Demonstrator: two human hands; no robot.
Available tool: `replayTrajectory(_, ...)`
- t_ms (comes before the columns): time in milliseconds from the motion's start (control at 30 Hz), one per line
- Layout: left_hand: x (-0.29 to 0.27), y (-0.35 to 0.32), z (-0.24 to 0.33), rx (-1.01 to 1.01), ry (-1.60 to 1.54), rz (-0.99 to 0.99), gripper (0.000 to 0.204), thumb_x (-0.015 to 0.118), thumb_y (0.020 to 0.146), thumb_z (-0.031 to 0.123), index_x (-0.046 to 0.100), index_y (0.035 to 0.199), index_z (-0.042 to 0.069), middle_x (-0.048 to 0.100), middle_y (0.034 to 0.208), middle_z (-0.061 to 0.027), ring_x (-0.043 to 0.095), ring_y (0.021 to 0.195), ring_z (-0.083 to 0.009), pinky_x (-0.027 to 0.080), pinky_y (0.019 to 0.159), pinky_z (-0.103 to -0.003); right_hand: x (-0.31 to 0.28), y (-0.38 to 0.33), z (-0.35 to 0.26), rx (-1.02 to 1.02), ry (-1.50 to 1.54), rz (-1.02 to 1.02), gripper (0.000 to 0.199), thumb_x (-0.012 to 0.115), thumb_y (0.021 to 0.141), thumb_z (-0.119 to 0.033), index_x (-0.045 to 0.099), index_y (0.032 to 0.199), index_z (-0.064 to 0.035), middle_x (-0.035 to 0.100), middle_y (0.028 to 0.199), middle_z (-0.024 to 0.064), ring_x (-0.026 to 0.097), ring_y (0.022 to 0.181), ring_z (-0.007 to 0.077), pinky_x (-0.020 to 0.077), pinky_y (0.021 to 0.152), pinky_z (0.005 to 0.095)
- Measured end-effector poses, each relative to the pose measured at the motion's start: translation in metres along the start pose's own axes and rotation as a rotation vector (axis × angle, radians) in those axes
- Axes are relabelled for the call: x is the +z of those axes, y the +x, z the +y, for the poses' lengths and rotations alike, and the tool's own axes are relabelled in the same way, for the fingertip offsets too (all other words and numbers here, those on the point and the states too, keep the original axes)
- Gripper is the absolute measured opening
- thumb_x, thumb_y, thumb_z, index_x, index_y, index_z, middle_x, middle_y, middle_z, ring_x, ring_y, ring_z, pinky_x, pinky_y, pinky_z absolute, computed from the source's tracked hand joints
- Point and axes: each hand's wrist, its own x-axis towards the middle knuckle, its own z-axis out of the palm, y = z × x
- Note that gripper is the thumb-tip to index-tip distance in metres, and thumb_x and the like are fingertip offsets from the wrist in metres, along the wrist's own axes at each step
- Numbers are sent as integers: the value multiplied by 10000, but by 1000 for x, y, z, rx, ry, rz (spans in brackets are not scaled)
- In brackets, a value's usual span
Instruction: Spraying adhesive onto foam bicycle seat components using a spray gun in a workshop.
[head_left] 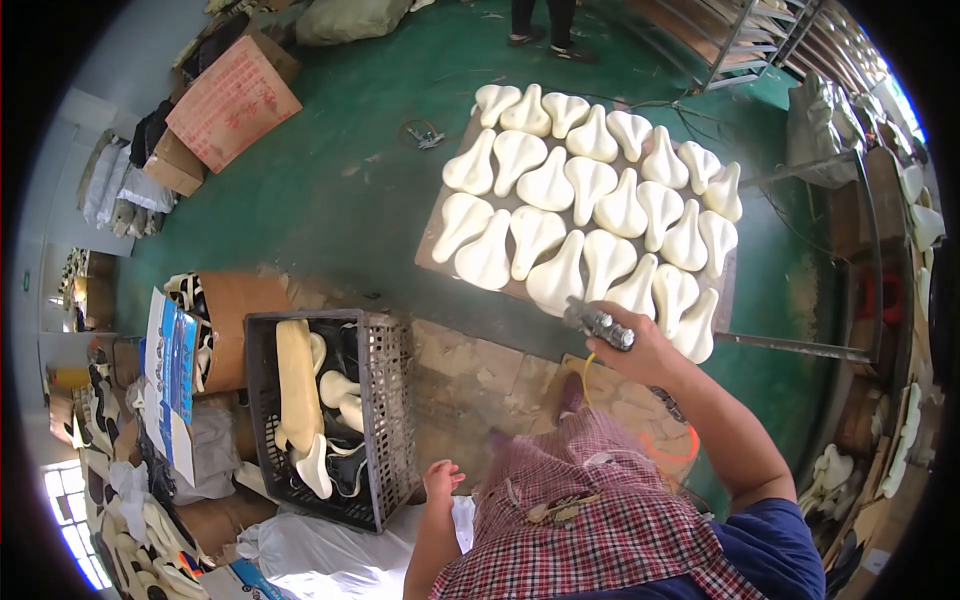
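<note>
A metal spray gun (607,328) is gripped in my right hand (645,352), with a thin yellow hose trailing below it. It is held over the near edge of a board (432,240) covered with rows of cream-white bicycle saddle pads (545,180). Nearest to the gun are the front-row pads (560,277); whether any spray is coming out, I cannot tell. My left hand (443,478) hangs low beside my checked apron (590,500), fingers loosely apart and holding nothing. It is close to the right side of a dark plastic crate (393,420).
The crate holds a long tan foam piece (297,380) and several pads. Cardboard boxes (235,105) stand at the far left. A metal frame (800,345) juts out right of the board. Another person's legs (542,20) show at the far side, near a rack (745,45).
</note>
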Motion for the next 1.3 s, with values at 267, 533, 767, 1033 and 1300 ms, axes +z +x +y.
replayTrajectory(267,67,-17,29,-18,67,-25,227,605,896,237,588,1086,113,668,960,-63,684,714,-215,481,655,-334,-97,35,36,140,136,445,469,660,842,-154,529,1281,-52,670,947,156,639,821,233,494,779,336)
replayTrajectory(533,93,-19,48,26,92,-43,231,610,880,222,609,1079,103,676,928,-65,672,666,-199,457,612,-310,-125,35,38,171,150,440,450,666,838,-175,546,1264,-96,667,932,145,637,832,253,491,789,344)
replayTrajectory(767,86,-17,26,36,21,-54,250,611,877,231,598,1092,102,675,936,-64,673,660,-202,450,599,-306,-107,12,42,56,33,293,473,680,834,-189,540,1266,-54,673,900,155,650,830,250,498,771,345)
replayTrajectory(1033,46,-20,-41,-6,10,-1,239,623,868,235,600,1062,96,676,903,-71,676,628,-212,460,539,-316,-68,-34,21,95,21,157,468,679,835,-205,546,1268,-86,672,923,180,665,851,256,504,784,348)
replayTrajectory(1300,12,-33,-88,22,9,6,227,600,875,214,605,1060,83,678,905,-76,686,648,-226,457,547,-320,-50,-56,31,119,107,357,471,661,829,-196,539,1265,-64,658,922,164,640,857,235,491,785,332)
